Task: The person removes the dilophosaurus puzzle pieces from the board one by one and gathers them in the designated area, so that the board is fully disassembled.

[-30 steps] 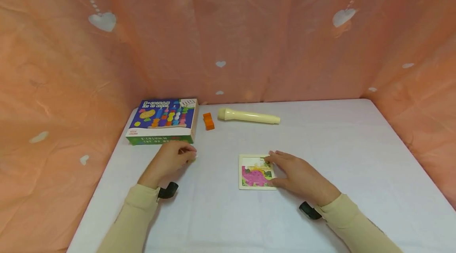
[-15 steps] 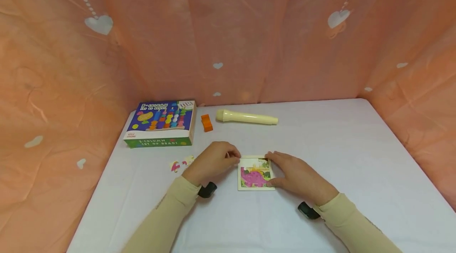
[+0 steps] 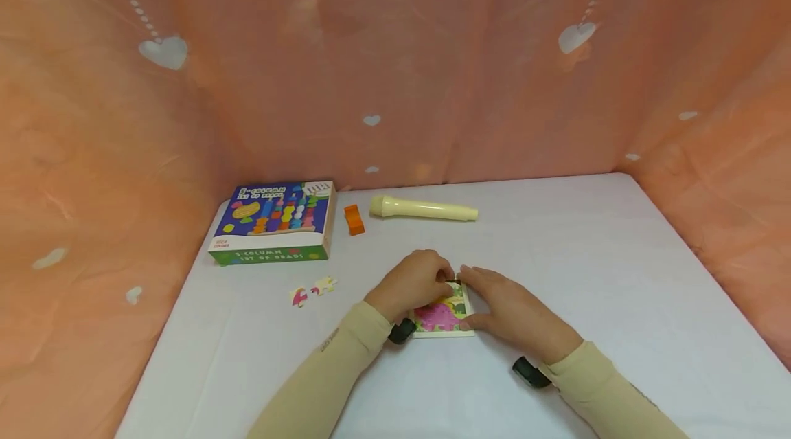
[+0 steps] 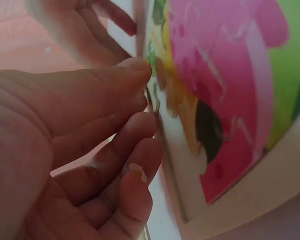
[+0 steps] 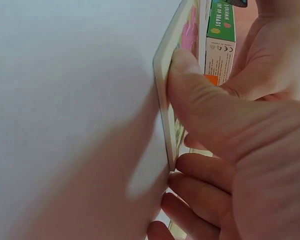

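A small square jigsaw puzzle board (image 3: 440,320) with a pink dinosaur picture and pale rim lies on the table. My left hand (image 3: 415,282) is over its upper part, pinching a puzzle piece (image 4: 151,54) between thumb and fingers; the piece is mostly hidden, with a bit of green showing. White bare backing shows along that side of the board in the left wrist view. My right hand (image 3: 516,305) holds the board by its right side, thumb (image 5: 186,62) on the rim and fingers at the far edge. Loose puzzle pieces (image 3: 323,286) lie to the left.
A bead-set box (image 3: 272,222) stands at the back left of the white table (image 3: 593,240). Beside it are an orange block (image 3: 354,220) and a cream toy microphone (image 3: 425,209). An orange curtain (image 3: 395,61) with hearts surrounds the table.
My left hand has moved right from beside the box to the board with the piece, uncovering loose pieces on the table. My right hand stays at the board's right side. The view has shifted slightly.
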